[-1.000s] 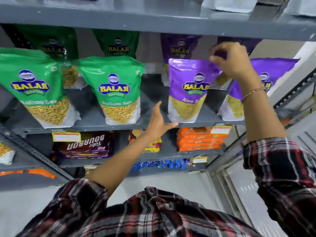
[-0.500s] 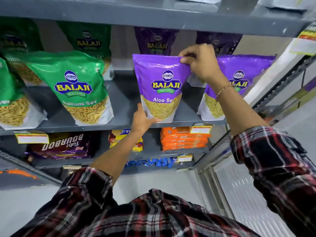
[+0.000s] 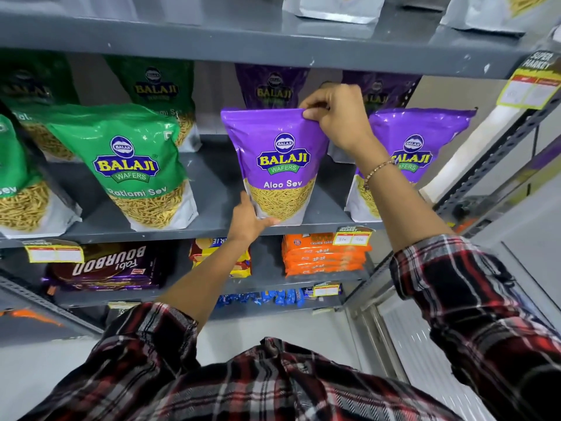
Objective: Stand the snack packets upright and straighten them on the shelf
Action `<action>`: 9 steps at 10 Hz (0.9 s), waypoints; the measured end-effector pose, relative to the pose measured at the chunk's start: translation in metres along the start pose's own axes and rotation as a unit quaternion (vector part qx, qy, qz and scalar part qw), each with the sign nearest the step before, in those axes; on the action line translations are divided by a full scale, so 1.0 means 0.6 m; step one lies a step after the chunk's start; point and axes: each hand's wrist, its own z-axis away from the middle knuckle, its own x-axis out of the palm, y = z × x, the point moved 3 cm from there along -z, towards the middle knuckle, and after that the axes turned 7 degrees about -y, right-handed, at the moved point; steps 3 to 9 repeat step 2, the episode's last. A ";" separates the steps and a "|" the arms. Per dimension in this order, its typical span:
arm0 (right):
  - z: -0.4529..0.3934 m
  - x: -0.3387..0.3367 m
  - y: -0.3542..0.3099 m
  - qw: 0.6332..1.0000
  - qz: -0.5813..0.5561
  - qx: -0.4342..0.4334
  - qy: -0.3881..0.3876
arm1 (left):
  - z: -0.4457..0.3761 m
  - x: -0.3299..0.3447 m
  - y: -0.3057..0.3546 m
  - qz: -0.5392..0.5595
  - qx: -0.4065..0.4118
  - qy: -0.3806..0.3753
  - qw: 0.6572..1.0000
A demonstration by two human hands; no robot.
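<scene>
A purple Aloo Sev packet (image 3: pixel 277 165) stands upright at the front of the grey shelf (image 3: pixel 212 230). My right hand (image 3: pixel 337 117) pinches its top right corner. My left hand (image 3: pixel 250 218) cups its bottom left corner at the shelf edge. A second purple packet (image 3: pixel 425 147) stands to the right, partly hidden by my right forearm. To the left, a green Ratlami Sev packet (image 3: pixel 136 168) leans a little, with another green packet (image 3: pixel 18 183) at the far left. Darker purple and green packets stand in the back row.
The shelf above (image 3: pixel 243 38) hangs low over the packet tops and holds white pouches. Below sit brown Bourbon biscuit packs (image 3: pixel 109 265), yellow packs (image 3: pixel 221 256) and orange packs (image 3: pixel 321 256). A perforated metal upright (image 3: pixel 485 159) bounds the right side. Price tags hang on the shelf edges.
My left hand has come up from open below the shelf edge and now holds the purple packet's bottom corner. My right hand keeps its pinch on the top; the packet now stands straighter.
</scene>
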 end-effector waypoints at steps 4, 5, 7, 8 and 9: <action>0.050 0.027 -0.013 0.989 0.079 -0.067 0.105 | 0.013 0.004 -0.005 0.080 0.009 -0.040 0.996; 0.050 0.027 -0.013 0.989 0.079 -0.067 0.105 | 0.013 0.004 -0.005 0.080 0.009 -0.040 0.996; 0.050 0.027 -0.013 0.989 0.079 -0.067 0.105 | 0.013 0.004 -0.005 0.080 0.009 -0.040 0.996; 0.050 0.027 -0.013 0.989 0.079 -0.067 0.105 | 0.013 0.004 -0.005 0.080 0.009 -0.040 0.996; 0.050 0.027 -0.013 0.989 0.079 -0.067 0.105 | 0.013 0.004 -0.005 0.080 0.009 -0.040 0.996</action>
